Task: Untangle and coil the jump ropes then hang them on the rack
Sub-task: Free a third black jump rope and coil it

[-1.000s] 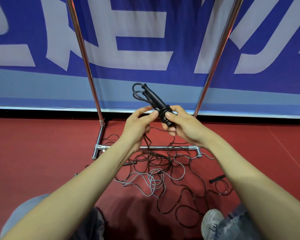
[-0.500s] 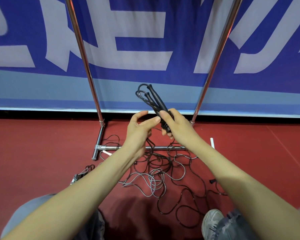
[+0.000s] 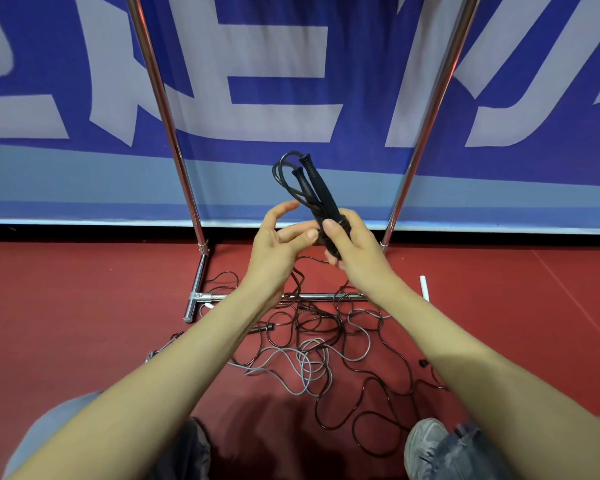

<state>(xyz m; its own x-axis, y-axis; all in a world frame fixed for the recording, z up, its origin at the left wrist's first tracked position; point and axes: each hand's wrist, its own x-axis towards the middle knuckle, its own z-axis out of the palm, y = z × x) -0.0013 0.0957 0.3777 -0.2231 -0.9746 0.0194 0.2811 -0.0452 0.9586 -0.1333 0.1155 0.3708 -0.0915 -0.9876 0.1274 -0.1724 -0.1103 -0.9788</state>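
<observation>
My right hand (image 3: pixel 357 247) grips a coiled black jump rope (image 3: pixel 312 188) around its wrapped middle. Its two handles and a small loop point up and to the left. My left hand (image 3: pixel 278 247) is beside it, thumb lifted clear and fingertips touching the wrapped part. Both hands are in front of the chrome rack, between its left pole (image 3: pixel 163 116) and right pole (image 3: pixel 430 116). On the red floor below lies a tangle of black and grey ropes (image 3: pixel 309 358), spread across the rack's base bar (image 3: pixel 222 296).
A white handle (image 3: pixel 424 289) lies on the floor right of the base bar, and a black handle (image 3: pixel 264 328) near the left of the tangle. A blue and white banner wall stands right behind the rack. My knee and a grey shoe (image 3: pixel 426 445) are at the bottom.
The bundle has risen a little and stands more upright in my right hand. My left thumb has come off it; before, that hand was pinching the wrap.
</observation>
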